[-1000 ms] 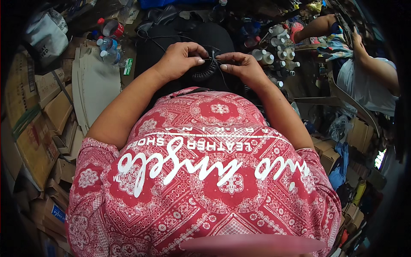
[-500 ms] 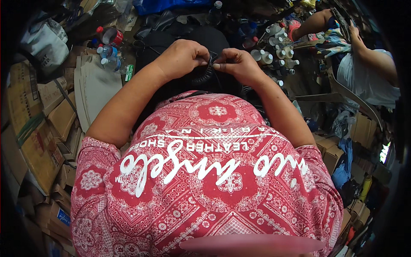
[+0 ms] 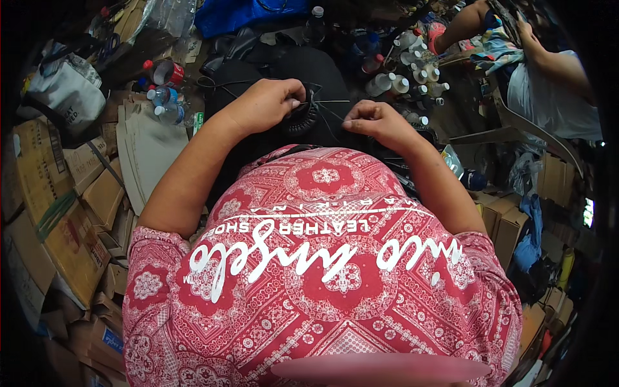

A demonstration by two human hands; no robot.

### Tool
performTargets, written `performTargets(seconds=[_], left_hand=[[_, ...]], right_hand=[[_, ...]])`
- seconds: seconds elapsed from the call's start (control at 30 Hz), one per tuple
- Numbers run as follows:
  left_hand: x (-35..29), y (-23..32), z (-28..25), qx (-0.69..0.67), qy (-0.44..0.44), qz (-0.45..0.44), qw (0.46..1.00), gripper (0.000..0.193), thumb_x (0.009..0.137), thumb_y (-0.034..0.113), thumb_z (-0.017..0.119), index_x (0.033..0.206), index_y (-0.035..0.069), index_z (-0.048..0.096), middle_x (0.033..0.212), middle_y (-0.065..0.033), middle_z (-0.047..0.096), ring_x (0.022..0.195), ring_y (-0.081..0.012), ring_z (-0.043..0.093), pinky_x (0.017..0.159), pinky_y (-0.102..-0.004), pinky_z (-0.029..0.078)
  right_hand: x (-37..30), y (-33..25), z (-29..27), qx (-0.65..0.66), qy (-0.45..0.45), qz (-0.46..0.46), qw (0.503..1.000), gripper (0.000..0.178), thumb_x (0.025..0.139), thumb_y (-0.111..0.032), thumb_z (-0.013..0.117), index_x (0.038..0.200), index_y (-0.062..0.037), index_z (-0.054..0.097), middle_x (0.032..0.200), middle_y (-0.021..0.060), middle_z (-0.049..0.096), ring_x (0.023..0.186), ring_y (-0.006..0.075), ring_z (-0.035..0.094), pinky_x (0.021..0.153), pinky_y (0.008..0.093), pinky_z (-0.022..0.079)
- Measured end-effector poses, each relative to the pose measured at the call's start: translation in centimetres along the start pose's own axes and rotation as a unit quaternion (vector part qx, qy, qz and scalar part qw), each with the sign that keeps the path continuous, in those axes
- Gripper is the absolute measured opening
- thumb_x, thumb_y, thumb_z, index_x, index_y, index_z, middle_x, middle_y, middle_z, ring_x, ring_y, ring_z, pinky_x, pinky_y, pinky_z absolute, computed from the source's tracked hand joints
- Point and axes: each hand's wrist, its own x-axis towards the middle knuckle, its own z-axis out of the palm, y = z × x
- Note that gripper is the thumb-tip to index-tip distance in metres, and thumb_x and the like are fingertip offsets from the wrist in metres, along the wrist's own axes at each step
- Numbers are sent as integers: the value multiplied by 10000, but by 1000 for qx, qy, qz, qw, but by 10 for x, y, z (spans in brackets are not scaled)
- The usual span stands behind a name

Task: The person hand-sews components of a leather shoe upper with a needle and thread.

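Over my lap, my left hand (image 3: pixel 277 103) is closed, its thumb and fingertips pinching the edge of a small black piece with a ridged, curved rim (image 3: pixel 302 122). What this piece is, I cannot tell. A thin, pale, needle-like strand (image 3: pixel 333 101) sticks out of it toward the right. Black thread (image 3: pixel 328 113) runs from the piece to my right hand (image 3: pixel 377 121), whose thumb and forefinger are pinched together at its end. More dark cord (image 3: pixel 222 84) loops out past my left wrist.
Plastic bottles (image 3: pixel 382 84) stand and lie ahead to the right, others (image 3: pixel 169 113) at left. Flattened cardboard (image 3: pixel 64 213) is stacked at left. Another person's arm (image 3: pixel 560 76) and leg (image 3: pixel 465 29) are at upper right. A blue sheet (image 3: pixel 248 13) lies far ahead.
My right hand has moved away from my left, to the right and nearer me. The pale strand and black thread now show between the hands. My left hand keeps its pinch.
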Motion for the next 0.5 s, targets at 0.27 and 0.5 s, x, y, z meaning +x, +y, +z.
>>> performTargets(seconds=[0.27,0.5], left_hand=[[7,7,1,124,-22,99,987,117,851,76,544,948,15,565,857,-193,617,828,-367,596,703,-386,469],[2,4,-3,105,-3,66,992,92,831,82,563,901,23,561,804,-190,615,805,-375,602,688,-415,466]], right_hand=[[22,-7,-40,-261,160,-83,948,216,832,-216,639,925,-22,621,905,52,586,848,159,575,791,276,444],[16,-59,-3,-407,136,-151,891,235,814,-279,617,923,-76,664,887,105,635,890,273,611,805,394,442]])
